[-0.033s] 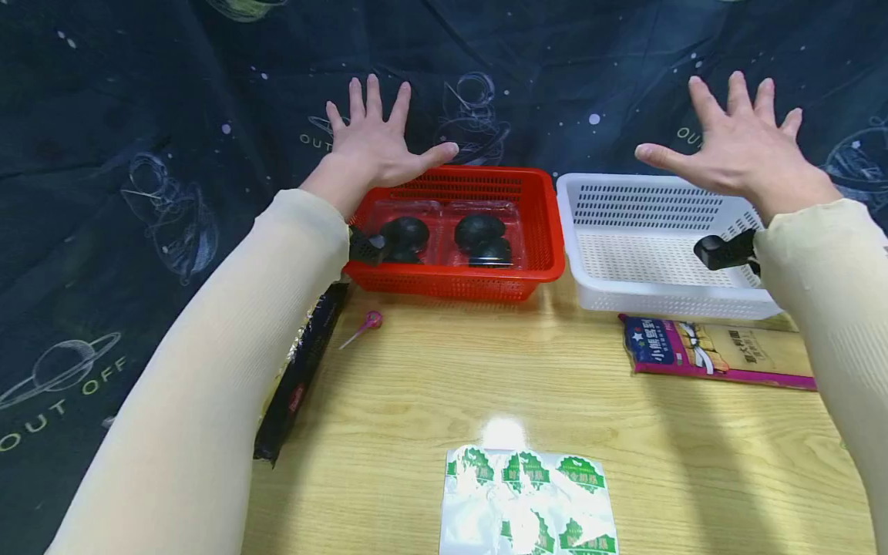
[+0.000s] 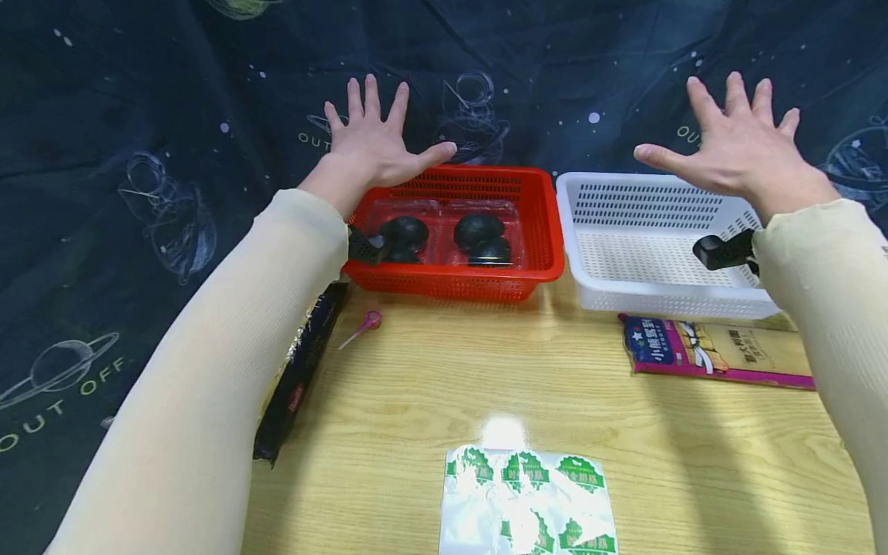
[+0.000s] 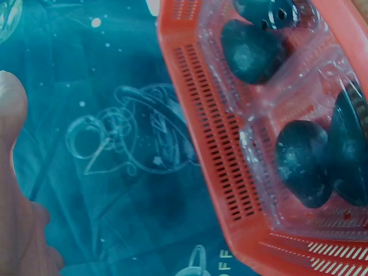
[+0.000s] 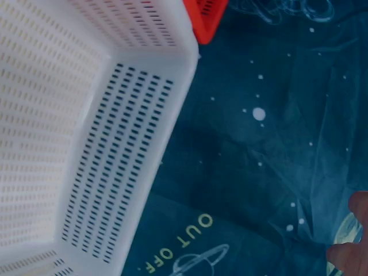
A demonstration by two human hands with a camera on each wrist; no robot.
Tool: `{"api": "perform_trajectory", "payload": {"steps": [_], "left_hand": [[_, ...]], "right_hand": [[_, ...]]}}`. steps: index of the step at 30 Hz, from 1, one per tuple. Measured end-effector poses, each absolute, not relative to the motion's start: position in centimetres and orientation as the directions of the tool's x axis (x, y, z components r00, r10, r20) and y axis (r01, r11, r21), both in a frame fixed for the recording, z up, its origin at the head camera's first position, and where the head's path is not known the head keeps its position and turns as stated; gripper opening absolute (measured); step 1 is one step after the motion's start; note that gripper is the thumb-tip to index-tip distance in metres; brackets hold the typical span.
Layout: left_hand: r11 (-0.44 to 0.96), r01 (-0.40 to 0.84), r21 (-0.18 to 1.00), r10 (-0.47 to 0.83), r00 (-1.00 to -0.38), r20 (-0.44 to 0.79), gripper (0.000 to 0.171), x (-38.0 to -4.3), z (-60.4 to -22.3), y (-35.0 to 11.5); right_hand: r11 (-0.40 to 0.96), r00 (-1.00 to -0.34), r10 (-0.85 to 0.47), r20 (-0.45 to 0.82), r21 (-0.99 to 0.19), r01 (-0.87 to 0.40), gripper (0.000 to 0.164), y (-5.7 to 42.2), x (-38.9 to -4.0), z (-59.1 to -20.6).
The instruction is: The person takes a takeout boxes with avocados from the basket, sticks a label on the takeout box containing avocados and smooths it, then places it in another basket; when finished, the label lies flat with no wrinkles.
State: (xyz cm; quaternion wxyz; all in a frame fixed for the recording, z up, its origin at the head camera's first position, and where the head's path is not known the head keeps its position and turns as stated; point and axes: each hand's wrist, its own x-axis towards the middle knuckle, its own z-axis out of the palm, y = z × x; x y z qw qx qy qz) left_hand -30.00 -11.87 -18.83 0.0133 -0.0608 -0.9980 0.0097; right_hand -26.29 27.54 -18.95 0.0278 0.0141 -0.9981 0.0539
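Note:
My left hand (image 2: pixel 378 150) is held up with fingers spread, above the back left corner of a red plastic basket (image 2: pixel 458 282). Inside that basket lie clear plastic packs with dark, rounded, egg-like items (image 2: pixel 479 231); the left wrist view shows these dark items (image 3: pixel 303 164) under shiny film. Spread just as wide, my right hand (image 2: pixel 745 150) hovers over the back right of a white plastic basket (image 2: pixel 680 291). Nothing is held in either hand. The right wrist view looks into the white basket (image 4: pixel 118 161), whose slotted bottom is bare.
Before the white basket lies a long noodle packet (image 2: pixel 714 353). A pink lollipop (image 2: pixel 372 318) and a long black package (image 2: pixel 301 378) lie at left. A sheet of green-and-white stickers (image 2: pixel 527 501) is at the table's front. Dark space-print cloth (image 2: pixel 555 92) hangs behind.

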Motion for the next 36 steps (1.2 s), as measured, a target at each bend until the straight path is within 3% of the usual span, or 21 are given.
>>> {"api": "perform_trajectory", "payload": {"steps": [6, 14, 20, 26, 33, 36], "left_hand": [[0.991, 0.130, 0.024, 0.130, -0.991, -0.026, 0.102, -29.6, -19.2, -12.8], [0.974, 0.132, 0.182, 0.170, -0.963, -0.210, 0.117, -28.0, -23.7, -17.3], [0.957, 0.133, 0.257, 0.203, -0.941, -0.269, 0.123, -27.2, -26.9, -19.6], [0.934, 0.113, 0.338, 0.223, -0.925, -0.306, 0.129, -26.6, -28.0, -19.7], [0.919, 0.097, 0.382, 0.229, -0.921, -0.315, 0.131, -26.2, -28.5, -19.3], [0.917, 0.097, 0.386, 0.231, -0.920, -0.318, 0.131, -26.2, -28.6, -19.3]], "right_hand": [[0.974, -0.994, -0.088, 0.070, -0.203, -0.100, 0.095, 26.3, -26.4, -19.7], [0.824, -0.952, -0.302, -0.056, -0.518, -0.231, 0.082, 20.2, -26.2, -22.8], [0.741, -0.910, -0.362, -0.201, -0.655, -0.150, 0.088, 17.3, -26.8, -25.2], [0.733, -0.876, -0.324, -0.359, -0.680, 0.007, 0.096, 16.0, -27.7, -25.7], [0.689, -0.787, -0.333, -0.519, -0.704, 0.173, 0.069, 15.1, -28.6, -25.6], [0.698, -0.743, -0.323, -0.586, -0.678, 0.231, 0.066, 14.7, -29.0, -25.9]]}}
